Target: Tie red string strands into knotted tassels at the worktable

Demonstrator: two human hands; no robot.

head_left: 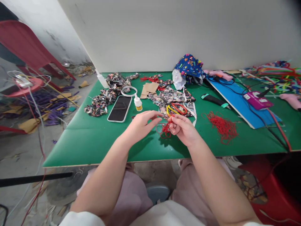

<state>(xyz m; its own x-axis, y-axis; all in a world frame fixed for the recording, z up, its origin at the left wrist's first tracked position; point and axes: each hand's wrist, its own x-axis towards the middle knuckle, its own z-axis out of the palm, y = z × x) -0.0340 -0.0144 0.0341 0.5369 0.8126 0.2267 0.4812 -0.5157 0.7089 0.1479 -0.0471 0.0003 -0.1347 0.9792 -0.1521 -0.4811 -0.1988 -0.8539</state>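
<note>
Left hand (142, 125) loosely spread, right hand (182, 128) pinching red cord (166, 129); pliers (173, 110), yellow-labelled bottle (138, 104) beyond.

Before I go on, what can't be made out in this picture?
All in the head view:
1. Red cord in the right hand: its pinched part is hidden by the fingers.
2. Left hand: any strand at its fingertips is too thin to tell.
3. White bottle: label print too small.
4. Far-right pink tool: cut off by the right edge.
</note>
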